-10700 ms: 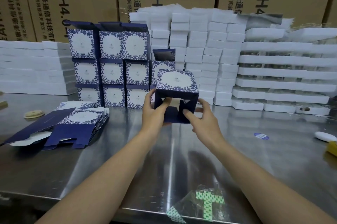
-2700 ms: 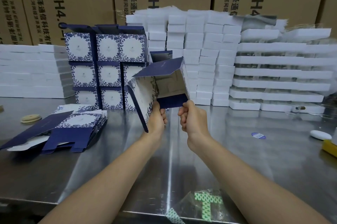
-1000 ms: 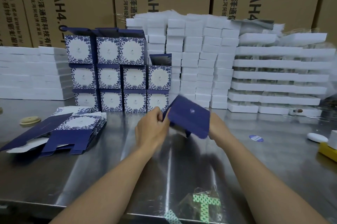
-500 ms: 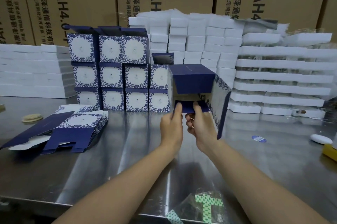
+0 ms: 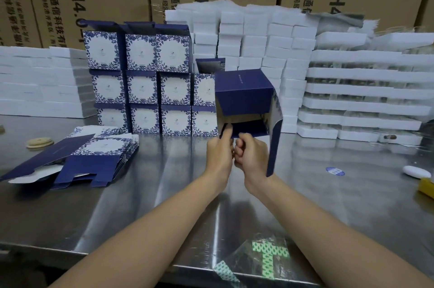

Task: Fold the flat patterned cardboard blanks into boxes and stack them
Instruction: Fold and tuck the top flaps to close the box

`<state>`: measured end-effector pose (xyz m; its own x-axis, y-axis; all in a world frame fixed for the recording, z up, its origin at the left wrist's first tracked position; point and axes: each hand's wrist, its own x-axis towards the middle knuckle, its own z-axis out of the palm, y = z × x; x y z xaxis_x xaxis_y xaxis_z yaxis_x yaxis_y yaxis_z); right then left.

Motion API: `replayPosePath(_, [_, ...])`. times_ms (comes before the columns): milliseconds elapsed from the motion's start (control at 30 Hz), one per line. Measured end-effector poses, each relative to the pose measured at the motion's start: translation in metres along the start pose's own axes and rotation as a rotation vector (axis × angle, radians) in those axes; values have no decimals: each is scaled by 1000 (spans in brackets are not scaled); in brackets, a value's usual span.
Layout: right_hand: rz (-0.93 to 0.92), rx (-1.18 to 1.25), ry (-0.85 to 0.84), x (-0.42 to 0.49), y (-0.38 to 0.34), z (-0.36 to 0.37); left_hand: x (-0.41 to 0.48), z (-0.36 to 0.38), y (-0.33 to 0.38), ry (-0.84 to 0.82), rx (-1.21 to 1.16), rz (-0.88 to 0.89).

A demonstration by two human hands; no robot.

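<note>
I hold a half-folded navy and floral box (image 5: 244,95) in the air above the steel table (image 5: 164,193), its open end toward me. My left hand (image 5: 219,154) pinches the left edge of its lower navy flap. My right hand (image 5: 251,155) grips that same flap from the right, fingers curled. A long side flap hangs down past my right wrist. Behind stands a stack of finished patterned boxes (image 5: 150,85), three rows high. A pile of flat blanks (image 5: 77,158) lies at the left.
White foam blocks (image 5: 253,53) and white trays (image 5: 364,90) are stacked at the back, with brown cartons behind. A tape roll (image 5: 39,142) lies far left, a blue sticker (image 5: 335,171) and a white object (image 5: 416,171) at the right, crumpled plastic (image 5: 265,262) at the front edge.
The box was turned over from lying low on the table to upright in the air. Both hands have closed in on its lower flap since half a second ago.
</note>
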<state>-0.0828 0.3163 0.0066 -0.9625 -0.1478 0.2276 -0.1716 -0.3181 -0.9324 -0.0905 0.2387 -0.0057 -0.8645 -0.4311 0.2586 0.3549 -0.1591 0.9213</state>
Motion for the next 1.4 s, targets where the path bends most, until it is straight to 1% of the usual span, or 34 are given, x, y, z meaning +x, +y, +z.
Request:
replayPosePath(67, [-1, -59, -1, 3, -1, -3, -1, 2, -1, -26, 15, 15])
replayPosePath(133, [6, -75, 22, 8, -2, -7, 0, 2, 1, -13, 1, 27])
replayPosePath(200, [29, 28, 110, 16, -3, -11, 2, 0, 3, 9, 1, 25])
replayPosePath(300, [-16, -45, 254, 24, -1, -18, 4, -2, 3, -2, -2, 0])
replayPosePath(400, [-48, -38, 297, 27, 1, -20, 5, -1, 4, 19, -13, -42])
replayPosePath(467, [-68, -42, 292, 28, 1, -20, 6, 0, 4, 36, -2, -30])
replayPosePath(567, [-38, -15, 256, 26, 2, -19, 9, -3, 5, 72, 8, -29])
replayPosePath(700, [-8, -56, 113, 24, 3, -17, 9, -10, 5, 89, -39, -31])
replayPosePath(800, [-8, 67, 111, 22, 2, -16, 8, -10, 6, 52, -69, -47])
replayPosePath(833, [-12, 71, 117, 21, 2, -16, 8, -9, 6, 33, -55, -51])
replayPosePath(933, [-82, -43, 140, 19, 4, -19, 8, -9, 5, -12, -16, -53])
replayPosePath(1033, [-100, -55, 109, 18, 3, -19, 10, -10, 6, -34, -34, -92])
replayPosePath(1100, [-78, -96, -24, 20, 1, -19, 14, -12, 8, -14, -51, -110])
replayPosePath(1167, [-54, -316, -226, 24, 0, -23, 19, -18, 12, 37, -36, -91])
replayPosePath(1200, [-47, -444, -298, 27, 2, -28, 22, -23, 14, 64, -24, -73])
replayPosePath(1233, [-43, -543, -327, 30, 6, -32, 25, -27, 16, 88, -9, -53])
replayPosePath(1267, [-44, -614, -308, 34, 12, -38, 27, -32, 18, 111, 9, -31])
replayPosePath(1333, [-87, -705, -166, 43, 21, -48, 31, -43, 20, 149, 58, 13])
replayPosePath(1400, [-226, -661, -61, 51, 24, -57, 32, -53, 19, 174, 113, 40])
